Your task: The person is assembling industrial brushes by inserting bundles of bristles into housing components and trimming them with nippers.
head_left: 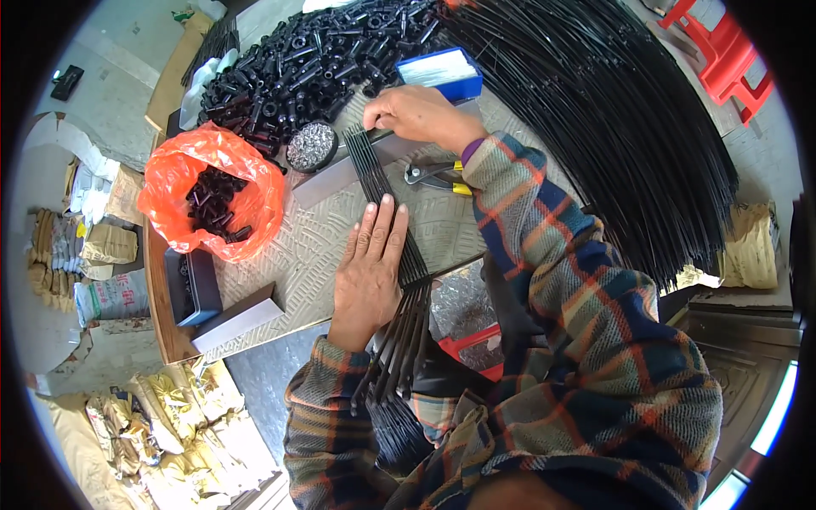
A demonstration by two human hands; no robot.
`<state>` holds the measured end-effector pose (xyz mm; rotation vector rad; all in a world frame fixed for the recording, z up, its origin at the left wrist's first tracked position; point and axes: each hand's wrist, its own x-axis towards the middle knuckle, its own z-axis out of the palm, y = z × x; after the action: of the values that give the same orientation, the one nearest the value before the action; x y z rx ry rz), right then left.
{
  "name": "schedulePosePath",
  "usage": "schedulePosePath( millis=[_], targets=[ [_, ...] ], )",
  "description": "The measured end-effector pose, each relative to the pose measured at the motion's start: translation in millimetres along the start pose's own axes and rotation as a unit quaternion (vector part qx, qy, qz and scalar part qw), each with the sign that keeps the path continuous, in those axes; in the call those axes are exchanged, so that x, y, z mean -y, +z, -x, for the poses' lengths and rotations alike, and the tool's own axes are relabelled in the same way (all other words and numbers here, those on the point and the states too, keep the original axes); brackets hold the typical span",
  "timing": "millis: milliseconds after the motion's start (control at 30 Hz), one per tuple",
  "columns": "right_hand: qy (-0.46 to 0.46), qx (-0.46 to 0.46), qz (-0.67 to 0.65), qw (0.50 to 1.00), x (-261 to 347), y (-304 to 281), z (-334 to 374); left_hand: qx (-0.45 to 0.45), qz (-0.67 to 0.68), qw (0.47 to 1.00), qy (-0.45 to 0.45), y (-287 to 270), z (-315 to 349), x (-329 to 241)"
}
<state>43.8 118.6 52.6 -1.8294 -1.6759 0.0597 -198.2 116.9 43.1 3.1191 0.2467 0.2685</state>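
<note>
black rods | thin, bundled side by side | flat on table

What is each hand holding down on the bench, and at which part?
Both press one row of thin black rods: the left hand lies flat across its middle, and the right hand presses its far end.

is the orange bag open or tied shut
Open: the orange plastic bag gapes at the top, showing short black tubes piled inside.

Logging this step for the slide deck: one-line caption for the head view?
Left hand flattens black rods on the table; right hand aligns their far ends.
</note>
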Motion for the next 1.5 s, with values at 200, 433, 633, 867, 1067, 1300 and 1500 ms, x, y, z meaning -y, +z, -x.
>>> schedulePosePath(
  millis=[200,433,633,867,1067,1300,1500],
  targets=[
    [0.055,-0.009,0.081,0.995,-10,-10,11,0.018,0.065,0.998,-0.005,1,-6,-7],
    [0.066,0.018,0.077,0.995,-3,-8,3,0.018,0.063,0.998,-0.023,-4,-6,-5],
    [0.06,0.009,0.056,0.997,-5,-7,4,0.013,0.074,0.997,-0.031,-5,-6,-11],
    [0.072,0.023,0.077,0.994,-16,-6,14,0.013,0.087,0.996,-0.014,6,-13,-19],
    [0.074,0.035,0.08,0.993,-2,-10,3,0.02,0.063,0.998,-0.007,-4,-7,-11],
    [0.061,0.019,0.085,0.994,-2,-12,5,0.007,0.063,0.998,-0.016,-1,-9,-14],
    [0.048,0.002,0.074,0.996,-6,-8,8,0.032,0.033,0.999,0.004,3,-5,-5]
  ],
)
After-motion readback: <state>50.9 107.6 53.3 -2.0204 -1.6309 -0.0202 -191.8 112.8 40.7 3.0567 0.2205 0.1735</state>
